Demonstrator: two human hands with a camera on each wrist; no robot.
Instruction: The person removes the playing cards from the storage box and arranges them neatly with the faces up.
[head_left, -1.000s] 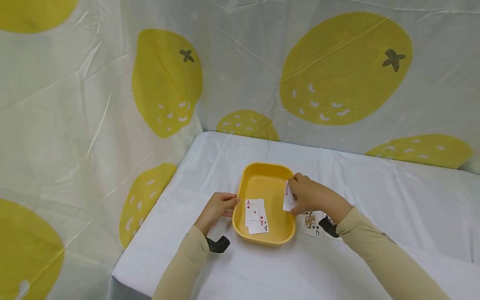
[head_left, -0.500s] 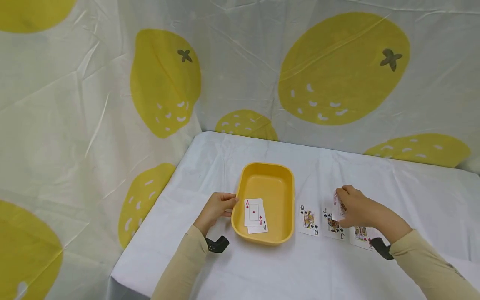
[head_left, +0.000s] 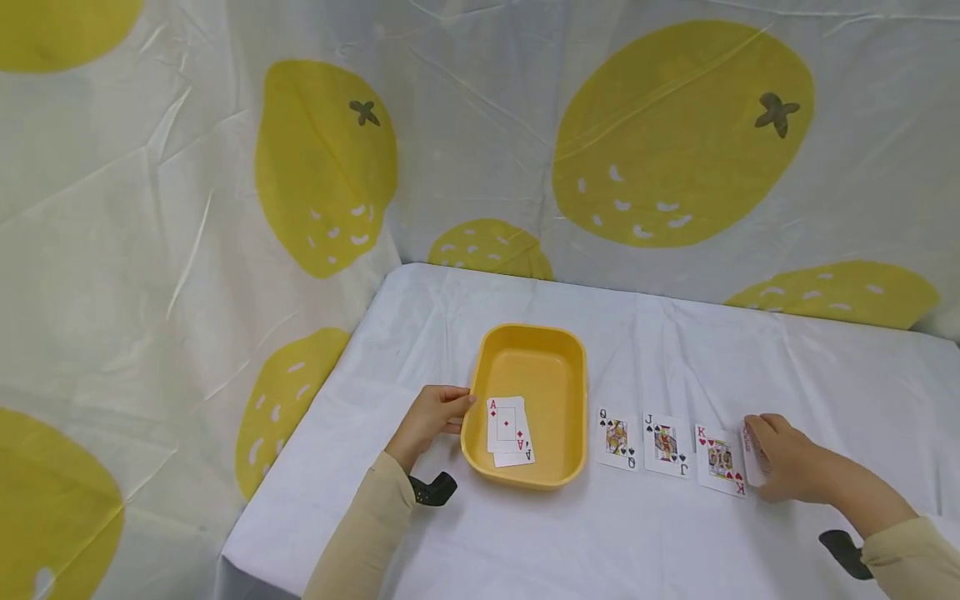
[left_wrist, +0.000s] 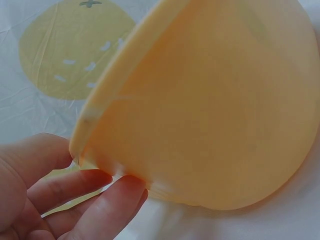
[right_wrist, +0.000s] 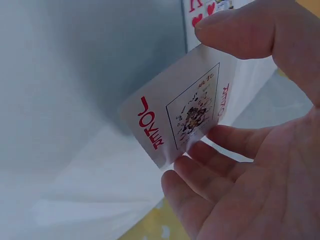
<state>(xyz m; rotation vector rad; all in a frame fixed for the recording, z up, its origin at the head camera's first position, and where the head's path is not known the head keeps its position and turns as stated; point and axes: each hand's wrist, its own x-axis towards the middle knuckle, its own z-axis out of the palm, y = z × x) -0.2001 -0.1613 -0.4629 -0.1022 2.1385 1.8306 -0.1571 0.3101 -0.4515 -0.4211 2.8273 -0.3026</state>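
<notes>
A yellow plastic tray [head_left: 557,417] stands on the white-covered table, and my left hand [head_left: 427,421] pinches its left rim. In the left wrist view the thumb touches the rim while the fingertips [left_wrist: 131,185] meet the tray's outer wall. Far to the right, my right hand [head_left: 797,468] holds a joker playing card [right_wrist: 150,115] by its edges, thumb on one edge and fingers along the opposite one. This card is just right of a king of hearts [head_left: 720,460]. An ace of diamonds [head_left: 506,423] overlaps another ace [head_left: 513,459] inside the tray.
Between tray and right hand, a queen of spades [head_left: 617,439] and a jack of spades [head_left: 666,446] lie face up, in a row with the king. White cloth [head_left: 675,137] with large yellow lemons hangs behind and at the left.
My right hand has carried the joker rightward from the tray's right edge, past the queen, jack and king, and lower toward the table. My left hand stays at the tray's rim.
</notes>
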